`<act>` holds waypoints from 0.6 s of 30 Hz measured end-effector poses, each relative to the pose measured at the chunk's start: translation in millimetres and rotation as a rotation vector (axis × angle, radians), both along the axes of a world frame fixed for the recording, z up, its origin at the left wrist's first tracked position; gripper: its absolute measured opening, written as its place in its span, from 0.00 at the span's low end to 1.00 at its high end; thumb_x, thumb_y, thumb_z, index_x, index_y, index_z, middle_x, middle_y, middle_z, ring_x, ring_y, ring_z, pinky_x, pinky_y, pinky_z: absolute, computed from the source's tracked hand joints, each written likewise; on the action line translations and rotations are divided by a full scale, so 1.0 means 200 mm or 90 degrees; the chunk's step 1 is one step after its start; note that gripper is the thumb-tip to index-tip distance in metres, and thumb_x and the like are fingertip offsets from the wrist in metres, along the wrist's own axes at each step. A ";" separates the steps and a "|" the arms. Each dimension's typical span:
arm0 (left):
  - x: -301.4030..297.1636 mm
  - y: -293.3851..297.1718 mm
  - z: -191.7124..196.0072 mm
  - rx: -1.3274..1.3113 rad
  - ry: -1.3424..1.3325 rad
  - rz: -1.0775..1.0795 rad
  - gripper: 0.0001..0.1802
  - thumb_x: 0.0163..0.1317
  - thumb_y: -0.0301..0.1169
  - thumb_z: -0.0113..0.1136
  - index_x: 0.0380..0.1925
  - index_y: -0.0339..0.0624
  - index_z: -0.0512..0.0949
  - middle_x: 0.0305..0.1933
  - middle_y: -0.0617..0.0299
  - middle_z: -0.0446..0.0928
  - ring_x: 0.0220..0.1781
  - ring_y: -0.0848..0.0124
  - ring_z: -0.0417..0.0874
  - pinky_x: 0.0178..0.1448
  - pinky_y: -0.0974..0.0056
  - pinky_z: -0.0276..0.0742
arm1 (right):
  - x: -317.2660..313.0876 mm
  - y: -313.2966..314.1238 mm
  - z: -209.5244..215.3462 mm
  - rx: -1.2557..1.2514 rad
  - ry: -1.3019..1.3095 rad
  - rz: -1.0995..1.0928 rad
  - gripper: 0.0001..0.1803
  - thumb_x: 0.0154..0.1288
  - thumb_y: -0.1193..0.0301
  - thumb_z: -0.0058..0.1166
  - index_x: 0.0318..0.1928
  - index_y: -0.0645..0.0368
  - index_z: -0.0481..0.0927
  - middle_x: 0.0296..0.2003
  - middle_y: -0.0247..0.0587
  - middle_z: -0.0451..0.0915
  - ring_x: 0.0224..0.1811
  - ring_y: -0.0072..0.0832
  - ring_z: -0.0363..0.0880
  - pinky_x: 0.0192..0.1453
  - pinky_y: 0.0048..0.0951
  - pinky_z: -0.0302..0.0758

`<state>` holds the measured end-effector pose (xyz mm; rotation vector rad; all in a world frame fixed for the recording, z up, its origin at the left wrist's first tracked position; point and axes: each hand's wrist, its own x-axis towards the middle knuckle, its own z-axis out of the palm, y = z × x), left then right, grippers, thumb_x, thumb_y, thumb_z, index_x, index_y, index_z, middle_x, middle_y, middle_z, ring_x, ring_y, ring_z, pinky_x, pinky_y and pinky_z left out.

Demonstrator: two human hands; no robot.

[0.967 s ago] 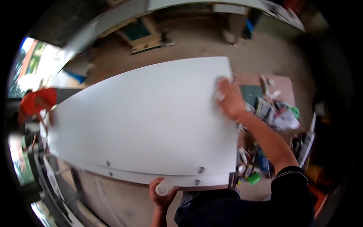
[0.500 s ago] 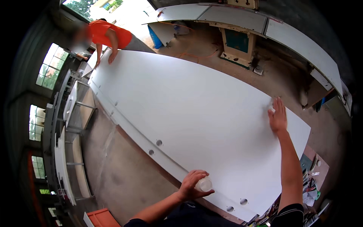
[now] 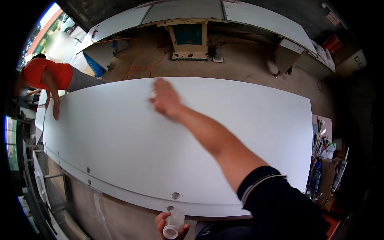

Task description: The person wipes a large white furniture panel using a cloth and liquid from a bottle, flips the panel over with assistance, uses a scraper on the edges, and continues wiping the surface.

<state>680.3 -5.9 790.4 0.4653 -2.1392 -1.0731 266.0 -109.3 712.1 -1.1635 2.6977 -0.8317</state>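
A large white panel [image 3: 120,136] lies flat across the middle of the view. My right hand [image 3: 165,98] is stretched out over it, palm down with the fingers together, resting on its far part and holding nothing. My left hand [image 3: 171,226] is at the bottom edge, just below the panel's near edge, wrapped around a small white plastic bottle [image 3: 173,224]. Round holes [image 3: 175,195] mark the panel near that edge.
A person in an orange shirt [image 3: 46,76] stands at the panel's far left end with a hand [image 3: 55,113] on it. A bench of cluttered tools and bottles [image 3: 326,160] is at the right. Other white boards [image 3: 192,12], a wooden stand [image 3: 189,40] and an orange cable [image 3: 140,68] lie beyond.
The view has swung so the panel now runs left to right. My right hand has moved from the panel's right edge toward its far middle. My left hand still holds the bottle.
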 end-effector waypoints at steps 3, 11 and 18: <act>0.19 -0.10 -0.07 0.011 -0.083 -0.047 0.45 0.45 0.45 0.75 0.59 0.42 0.60 0.51 0.45 0.71 0.50 0.53 0.74 0.51 0.50 0.73 | 0.07 -0.17 -0.01 0.038 0.026 0.043 0.35 0.70 0.56 0.38 0.69 0.65 0.52 0.72 0.48 0.46 0.75 0.38 0.40 0.77 0.34 0.37; 0.18 -0.19 -0.13 0.044 -0.092 -0.103 0.43 0.47 0.45 0.74 0.58 0.42 0.62 0.50 0.47 0.73 0.50 0.54 0.74 0.53 0.50 0.71 | -0.64 1.64 -0.06 0.245 0.099 -0.403 0.26 0.71 0.52 0.34 0.58 0.56 0.73 0.63 0.49 0.62 0.67 0.43 0.59 0.71 0.39 0.55; 0.15 -0.12 -0.14 0.018 -0.148 -0.143 0.43 0.46 0.42 0.75 0.58 0.42 0.62 0.51 0.46 0.73 0.51 0.52 0.74 0.53 0.49 0.71 | -0.61 1.29 -0.06 0.373 0.148 -0.255 0.19 0.70 0.58 0.39 0.55 0.46 0.76 0.64 0.46 0.65 0.66 0.41 0.62 0.68 0.38 0.60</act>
